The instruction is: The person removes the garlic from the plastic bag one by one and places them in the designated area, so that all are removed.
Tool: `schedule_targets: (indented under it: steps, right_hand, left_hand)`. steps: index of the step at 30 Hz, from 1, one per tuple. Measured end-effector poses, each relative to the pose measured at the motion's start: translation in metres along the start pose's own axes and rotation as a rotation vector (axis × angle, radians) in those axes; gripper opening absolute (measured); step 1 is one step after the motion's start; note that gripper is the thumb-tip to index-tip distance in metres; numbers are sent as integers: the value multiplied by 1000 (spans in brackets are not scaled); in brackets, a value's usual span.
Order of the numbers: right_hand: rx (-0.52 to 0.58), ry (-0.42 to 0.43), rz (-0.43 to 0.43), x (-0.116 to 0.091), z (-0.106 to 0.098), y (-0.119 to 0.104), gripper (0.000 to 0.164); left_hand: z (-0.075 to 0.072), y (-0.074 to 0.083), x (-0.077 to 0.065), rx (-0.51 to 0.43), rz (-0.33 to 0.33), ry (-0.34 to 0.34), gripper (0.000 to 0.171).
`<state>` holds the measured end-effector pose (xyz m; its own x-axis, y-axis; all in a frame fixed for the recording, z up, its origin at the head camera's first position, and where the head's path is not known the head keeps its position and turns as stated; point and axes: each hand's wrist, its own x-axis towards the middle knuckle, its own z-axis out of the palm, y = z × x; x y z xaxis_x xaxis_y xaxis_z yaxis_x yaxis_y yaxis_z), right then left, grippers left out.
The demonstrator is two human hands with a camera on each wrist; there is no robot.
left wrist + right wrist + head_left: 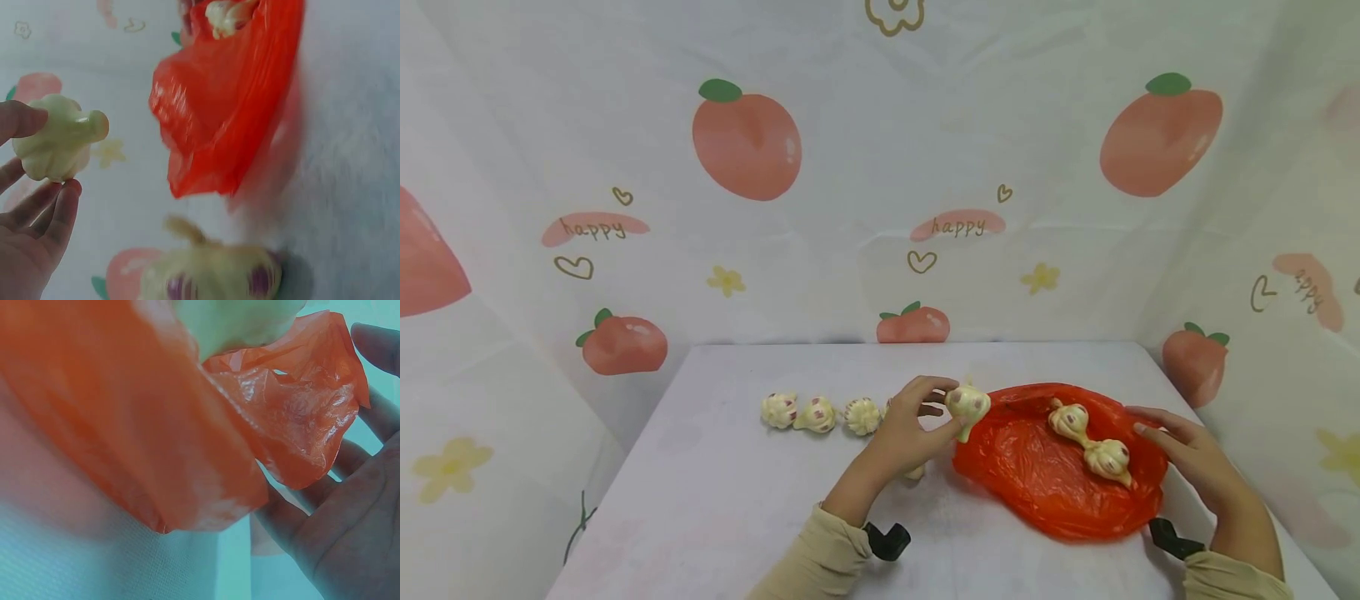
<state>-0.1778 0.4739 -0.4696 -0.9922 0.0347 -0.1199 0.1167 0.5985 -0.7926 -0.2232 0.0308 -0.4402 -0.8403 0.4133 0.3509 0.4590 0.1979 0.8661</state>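
My left hand (904,429) pinches a garlic bulb (968,403) between thumb and fingertips, up off the table beside the left rim of a red plastic bag (1022,467). The left wrist view shows that bulb (53,140) with its cut stem pointing away from the palm. Two more garlic bulbs (1107,459) lie inside the spread bag. At the bag's right edge is my right hand (1206,467). In the right wrist view its fairly straight fingers (319,490) lie behind the red plastic, while the thumb (378,347) stands apart from it.
A row of garlic bulbs (817,414) lies on the white table (722,492) to the left, with others partly hidden behind my left hand and forearm. Printed cloth (850,275) hangs behind the table and at both sides. Black wrist mounts (889,542) sit at both wrists.
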Motion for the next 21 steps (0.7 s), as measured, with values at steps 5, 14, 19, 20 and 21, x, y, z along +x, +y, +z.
schedule_targets:
  steps: [5, 14, 19, 20, 21]
  right_hand:
    - [-14, 2, 10, 1, -1, -2, 60]
    - [-28, 4, 18, 0, 1, -3, 62]
    - [-20, -6, 37, 0, 2, -3, 65]
    - [-18, -9, 40, 1, 2, -3, 66]
    - [-17, -10, 40, 1, 2, -4, 66]
  left_hand:
    - [-13, -3, -7, 23, -34, 30, 42]
    - [-32, -13, -20, 22, -82, 57, 42]
    - [-43, -18, -26, 21, -80, 85, 43]
    - [-45, -18, -28, 21, -82, 92, 43]
    - [-48, -19, -29, 22, -82, 100, 43]
